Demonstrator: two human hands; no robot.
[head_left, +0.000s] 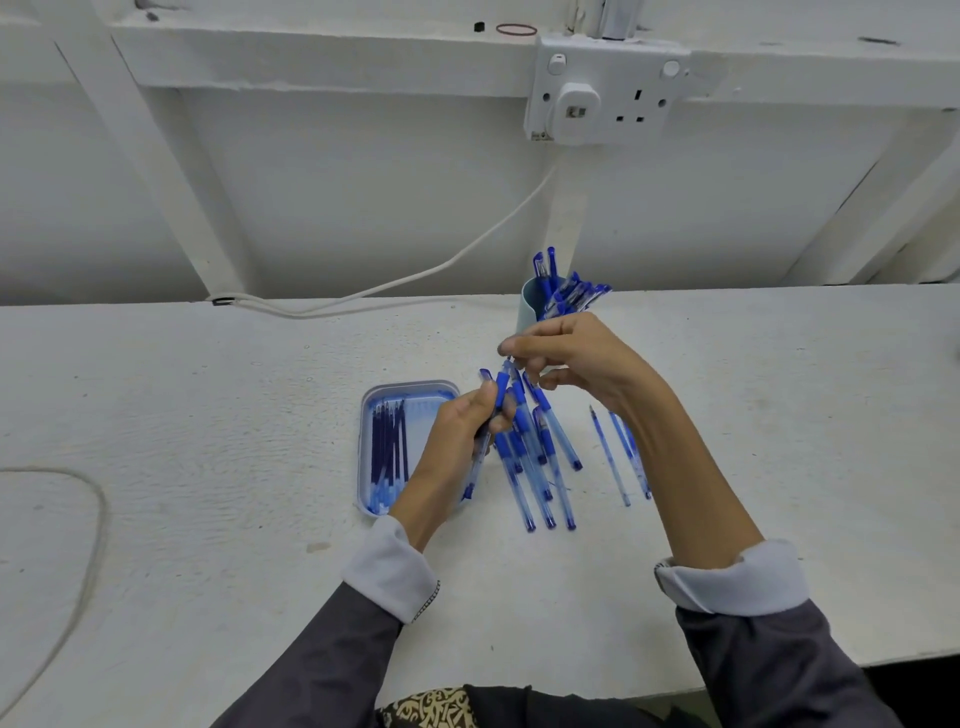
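Observation:
My left hand (470, 421) grips a blue pen (491, 415) by its barrel, tip end pointing up. My right hand (576, 356) pinches the top of that pen with thumb and fingertips. Below the hands, several clear blue pens (545, 467) lie in a loose pile on the white table. To the right lie a thin refill (610, 457) and another pen part (631, 452). A small blue tray (410, 389) at the left holds several dark refills (387, 441).
A pale cup (530, 306) behind my right hand holds several capped blue pens (571, 293). A white cable (363, 296) runs along the table's back edge up to a wall socket (602, 88). The table's front edge (779, 670) is close to my body.

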